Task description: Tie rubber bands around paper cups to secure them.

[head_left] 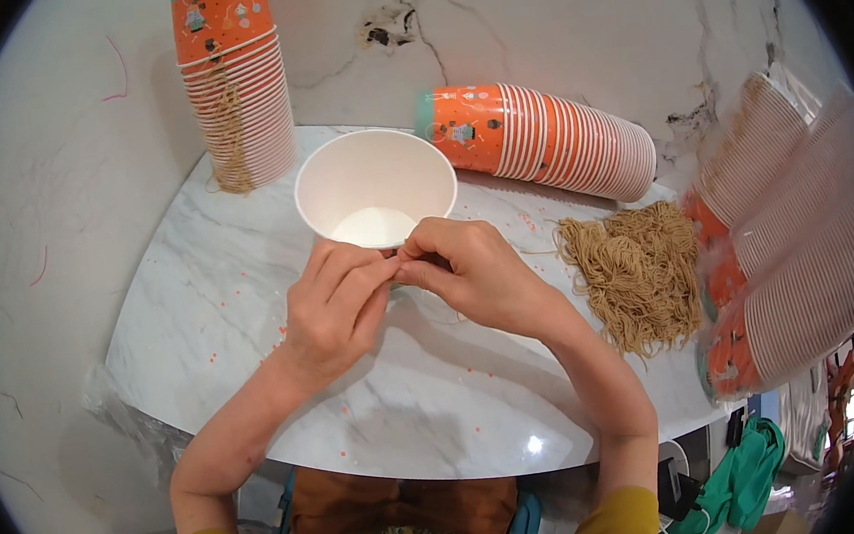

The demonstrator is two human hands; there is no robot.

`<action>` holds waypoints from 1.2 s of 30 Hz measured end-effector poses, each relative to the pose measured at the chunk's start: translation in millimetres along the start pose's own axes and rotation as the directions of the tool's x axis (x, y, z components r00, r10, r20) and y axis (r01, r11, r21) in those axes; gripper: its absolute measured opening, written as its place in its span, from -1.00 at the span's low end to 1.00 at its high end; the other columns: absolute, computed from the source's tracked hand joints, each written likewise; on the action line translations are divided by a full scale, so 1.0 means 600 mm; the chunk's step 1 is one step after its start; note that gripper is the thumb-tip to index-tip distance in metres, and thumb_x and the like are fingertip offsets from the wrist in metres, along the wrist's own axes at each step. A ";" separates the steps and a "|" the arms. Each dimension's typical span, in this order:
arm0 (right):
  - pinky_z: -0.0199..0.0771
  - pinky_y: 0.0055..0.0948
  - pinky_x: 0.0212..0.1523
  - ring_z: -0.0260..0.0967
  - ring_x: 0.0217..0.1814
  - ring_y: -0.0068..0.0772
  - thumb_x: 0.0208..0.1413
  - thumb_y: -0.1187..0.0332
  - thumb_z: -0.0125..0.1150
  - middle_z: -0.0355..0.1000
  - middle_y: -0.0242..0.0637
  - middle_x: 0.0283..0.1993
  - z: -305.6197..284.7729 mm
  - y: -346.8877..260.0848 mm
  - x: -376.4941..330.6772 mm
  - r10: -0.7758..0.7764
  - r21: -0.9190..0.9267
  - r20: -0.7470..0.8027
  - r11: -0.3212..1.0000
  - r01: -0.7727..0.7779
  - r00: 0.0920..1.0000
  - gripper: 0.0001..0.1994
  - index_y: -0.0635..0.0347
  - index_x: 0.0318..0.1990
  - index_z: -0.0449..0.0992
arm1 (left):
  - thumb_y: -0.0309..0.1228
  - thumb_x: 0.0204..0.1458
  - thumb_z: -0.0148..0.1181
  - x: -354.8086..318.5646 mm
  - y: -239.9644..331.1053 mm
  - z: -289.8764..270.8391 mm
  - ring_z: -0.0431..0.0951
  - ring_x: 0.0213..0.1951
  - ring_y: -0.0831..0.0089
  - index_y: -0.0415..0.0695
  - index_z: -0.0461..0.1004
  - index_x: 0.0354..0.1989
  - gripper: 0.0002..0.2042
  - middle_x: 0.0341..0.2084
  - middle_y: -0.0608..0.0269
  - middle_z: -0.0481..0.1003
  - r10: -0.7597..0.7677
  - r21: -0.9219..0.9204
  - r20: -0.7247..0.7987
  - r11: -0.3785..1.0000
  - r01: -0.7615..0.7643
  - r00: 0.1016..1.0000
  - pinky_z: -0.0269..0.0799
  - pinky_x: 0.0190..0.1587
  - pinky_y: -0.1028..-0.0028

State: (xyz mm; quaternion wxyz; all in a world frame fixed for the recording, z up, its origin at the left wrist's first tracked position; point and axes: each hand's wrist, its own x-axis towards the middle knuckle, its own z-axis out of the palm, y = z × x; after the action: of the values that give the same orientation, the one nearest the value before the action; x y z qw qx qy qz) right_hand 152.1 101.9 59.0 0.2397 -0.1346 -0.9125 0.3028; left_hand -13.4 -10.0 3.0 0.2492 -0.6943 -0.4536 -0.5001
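Pinched together at the tips, thumb against forefinger, on both the left hand (325, 310) and the right hand (478, 273), and meeting at one small spot. Impossible to tell the thing clamped between, too small and too covered to make out. Directly beyond the fingertips: a large paper cup (375, 176), mouth up, near rim almost against the knuckles, probably placed so close for reaching its near side with both hands.

To the right of the fingers, a loose heap of tan string (638, 275) on the table (190, 316), likely set there for easy picking by the right hand. Beyond the fingers and to the right, a stack of orange cups (558, 141) on its side, perhaps laid flat against toppling. Far to the left beyond them, a tall cup stack (239, 111), seemingly upside down, with a few tan strands (227, 122) draped down its side. Farthest right, past the string, more cups in clear plastic (793, 198), apparently bagged for keeping together.
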 end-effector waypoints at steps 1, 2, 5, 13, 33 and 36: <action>0.35 -0.36 -0.43 0.34 -0.47 -0.43 0.18 0.44 0.34 0.43 -0.21 -0.50 -0.002 0.002 0.000 0.005 0.002 -0.003 1.000 -0.005 1.000 -0.86 0.32 -0.29 0.52 | -0.73 -0.18 0.33 0.001 0.001 -0.001 0.53 -0.27 0.18 -0.24 0.57 -0.22 -0.71 -0.32 0.18 0.54 -0.013 -0.010 0.007 1.000 0.013 1.000 0.50 -0.30 0.31; 0.34 -0.36 -0.43 0.32 -0.48 -0.44 0.18 0.43 0.34 0.43 -0.23 -0.50 -0.003 0.004 0.001 -0.002 0.015 0.008 1.000 0.002 1.000 -0.86 0.32 -0.30 0.52 | -0.73 -0.17 0.33 0.001 0.003 -0.002 0.53 -0.27 0.17 -0.24 0.56 -0.22 -0.71 -0.32 0.17 0.54 -0.027 -0.020 0.014 0.999 0.027 1.000 0.50 -0.29 0.31; 0.32 -0.38 -0.43 0.29 -0.48 -0.47 0.18 0.43 0.34 0.43 -0.25 -0.50 -0.004 0.005 -0.001 0.003 0.031 0.025 0.999 -0.004 1.000 -0.85 0.32 -0.32 0.52 | -0.72 -0.17 0.33 0.003 0.004 -0.003 0.53 -0.28 0.16 -0.23 0.54 -0.25 -0.74 -0.33 0.17 0.54 -0.046 -0.045 0.041 0.998 0.048 0.998 0.49 -0.32 0.30; 0.32 -0.45 -0.45 0.29 -0.46 -0.58 0.20 0.47 0.31 0.45 -0.32 -0.46 0.017 0.005 -0.011 -0.052 0.104 -0.038 0.993 0.055 0.998 -0.90 0.32 -0.26 0.53 | -0.70 -0.12 0.29 -0.002 0.015 -0.004 0.54 -0.40 0.26 -0.20 0.47 -0.34 -0.81 -0.42 0.22 0.50 -0.210 -0.047 0.062 0.976 0.213 0.976 0.46 -0.40 0.35; 0.45 -0.31 -0.49 0.49 -0.42 -0.21 0.06 0.59 0.28 0.44 -0.26 -0.22 0.082 0.023 -0.064 -0.228 -0.082 -0.420 0.974 0.213 0.879 -0.83 0.19 -0.19 0.51 | -0.44 0.19 0.26 -0.003 0.031 -0.016 0.33 -0.45 0.79 -0.15 0.55 -0.29 -0.94 -0.48 0.56 0.46 -0.715 -0.551 0.555 0.066 0.832 0.425 0.22 -0.39 0.66; 0.44 -0.32 -0.51 0.49 -0.43 -0.23 0.06 0.60 0.28 0.44 -0.25 -0.23 0.084 0.024 -0.065 -0.241 -0.091 -0.436 0.970 0.224 0.867 -0.84 0.23 -0.20 0.52 | -0.42 0.18 0.26 -0.006 0.028 -0.018 0.33 -0.46 0.77 -0.14 0.57 -0.29 -0.93 -0.48 0.54 0.48 -0.698 -0.550 0.600 -0.003 0.835 0.392 0.21 -0.40 0.65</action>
State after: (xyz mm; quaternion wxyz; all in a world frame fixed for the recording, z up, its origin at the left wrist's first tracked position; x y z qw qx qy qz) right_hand 160.4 73.3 1.2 0.4735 -0.0937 -0.8488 0.2160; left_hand -3.9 -27.7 5.8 -0.4459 -0.3903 -0.4910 -0.6385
